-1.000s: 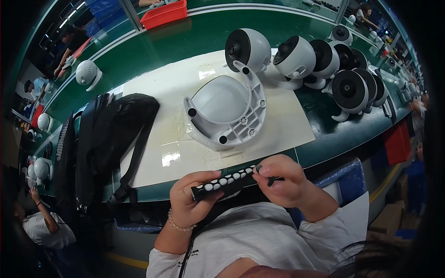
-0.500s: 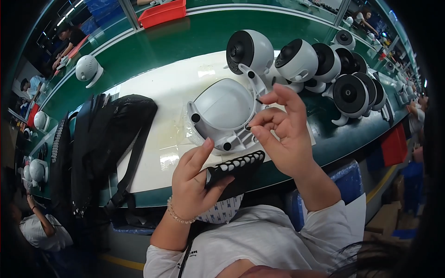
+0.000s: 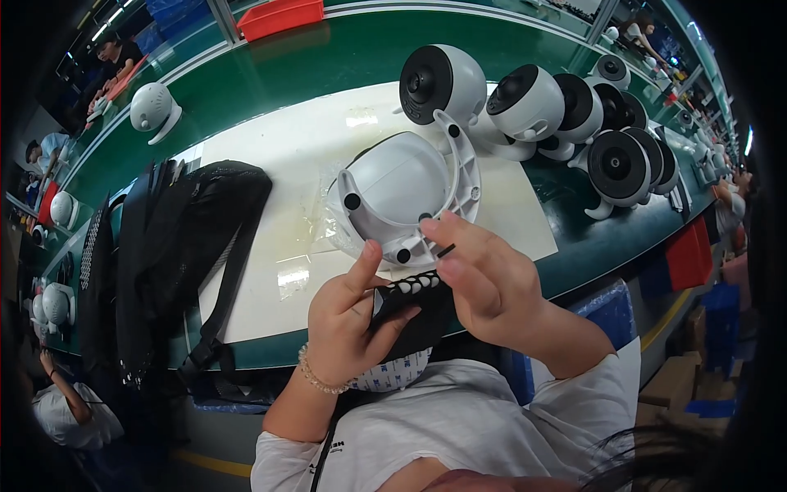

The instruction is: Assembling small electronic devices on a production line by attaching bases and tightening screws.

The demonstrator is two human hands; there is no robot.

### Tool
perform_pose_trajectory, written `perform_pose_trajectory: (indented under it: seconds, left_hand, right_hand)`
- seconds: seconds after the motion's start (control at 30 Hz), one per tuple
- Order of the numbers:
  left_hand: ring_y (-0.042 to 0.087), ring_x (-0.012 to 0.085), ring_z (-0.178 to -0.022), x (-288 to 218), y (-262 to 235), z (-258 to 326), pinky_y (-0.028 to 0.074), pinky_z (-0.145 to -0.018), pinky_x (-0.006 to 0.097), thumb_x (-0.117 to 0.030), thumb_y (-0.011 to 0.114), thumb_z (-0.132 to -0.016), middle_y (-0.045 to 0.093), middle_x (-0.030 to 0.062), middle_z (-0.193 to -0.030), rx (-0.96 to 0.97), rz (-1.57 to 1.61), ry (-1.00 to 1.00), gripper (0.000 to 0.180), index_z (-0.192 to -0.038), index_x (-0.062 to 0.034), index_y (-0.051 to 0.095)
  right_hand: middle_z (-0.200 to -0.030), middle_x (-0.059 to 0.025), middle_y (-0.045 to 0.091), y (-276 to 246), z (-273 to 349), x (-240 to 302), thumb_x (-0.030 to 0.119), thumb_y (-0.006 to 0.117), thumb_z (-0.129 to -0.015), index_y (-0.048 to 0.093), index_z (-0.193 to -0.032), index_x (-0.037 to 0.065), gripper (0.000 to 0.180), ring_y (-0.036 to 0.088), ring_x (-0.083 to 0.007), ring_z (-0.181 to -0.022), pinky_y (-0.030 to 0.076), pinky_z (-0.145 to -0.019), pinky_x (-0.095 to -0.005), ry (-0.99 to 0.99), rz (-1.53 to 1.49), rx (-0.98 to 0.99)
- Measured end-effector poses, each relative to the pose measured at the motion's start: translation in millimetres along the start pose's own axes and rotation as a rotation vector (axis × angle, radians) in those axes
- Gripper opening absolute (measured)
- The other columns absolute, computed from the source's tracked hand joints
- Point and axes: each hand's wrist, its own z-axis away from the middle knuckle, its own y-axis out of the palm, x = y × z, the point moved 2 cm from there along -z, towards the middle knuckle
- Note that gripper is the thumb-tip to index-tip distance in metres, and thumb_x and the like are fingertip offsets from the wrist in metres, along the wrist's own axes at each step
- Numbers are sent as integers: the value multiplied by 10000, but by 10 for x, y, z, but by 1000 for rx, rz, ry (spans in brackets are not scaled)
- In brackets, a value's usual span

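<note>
A white device with a rounded shell (image 3: pixel 398 179) lies base-up on the work surface, its curved base (image 3: pixel 466 168) carrying several round black foot pads (image 3: pixel 403 256). My left hand (image 3: pixel 344 316) grips a folded black sheet of adhesive pads (image 3: pixel 414 320) whose upper edge shows a row of pale round openings. Over that sheet, beside the device's near right side, is my right hand (image 3: pixel 496 283). Between its fingertips is a small, thin black piece (image 3: pixel 445 251), seen nearly edge-on; its exact shape is hidden.
White round devices with black faces (image 3: pixel 619 164) crowd the right of the green bench (image 3: pixel 344 53). A black bag (image 3: pixel 197 221) occupies the left side of the pale mat (image 3: pixel 287 143). Farther off are a red tray (image 3: pixel 280 18) and another white device (image 3: pixel 154 112). Other people work around the bench.
My right hand has come down and nearer, from the device's base to the sheet in my left hand. A black pad now shows on the base where my fingertips were. The view shifted slightly.
</note>
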Motion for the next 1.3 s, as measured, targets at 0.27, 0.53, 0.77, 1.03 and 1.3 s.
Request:
perform_pose_trajectory:
  seconds: [0.27, 0.53, 0.77, 1.03, 1.3]
  left_hand:
    - [582, 248, -645, 11, 10, 15, 463, -584, 312, -74, 749, -583, 461, 176, -1294, 2, -18, 0, 217, -739, 12, 625]
    - [577, 245, -628, 16, 2, 22, 458, -567, 316, -87, 755, -584, 462, 166, -1297, -1, -56, -11, 215, -703, 24, 615]
    - [570, 247, -619, 9, 2, 27, 456, -566, 316, -98, 760, -583, 465, 172, -1293, 2, -65, -16, 228, -688, 27, 601]
    - [567, 253, -624, 12, 19, 23, 456, -570, 318, -104, 766, -584, 470, 176, -1286, 3, -79, -27, 240, -677, 29, 589]
    - [563, 266, -628, 40, 10, 48, 455, -567, 320, -104, 774, -570, 470, 180, -1284, 7, -77, -32, 271, -641, 40, 555]
  right_hand:
    - [-971, -70, 569, -122, 201, -365, -39, 598, -790, 289, -1266, 14, 570, 520, -85, -724, 418, -664, -191, 469, -408, -363]
    - [-903, -75, 574, 18, 185, -505, 13, 552, -857, 266, -1248, 8, 484, 524, -74, -741, 422, -698, -190, 679, -715, -286]
    - [-900, -83, 590, 25, 161, -517, 17, 564, -853, 292, -1235, 11, 469, 531, -73, -720, 427, -650, -179, 725, -808, -340]
    - [-872, -59, 621, -50, 199, -421, 29, 594, -840, 346, -1239, 3, 470, 500, -39, -591, 412, -545, -162, 639, -325, -208]
    - [-932, -117, 571, -4, 215, -465, 21, 554, -862, 228, -1290, 65, 540, 465, -56, -551, 402, -531, -165, 710, -666, -314]
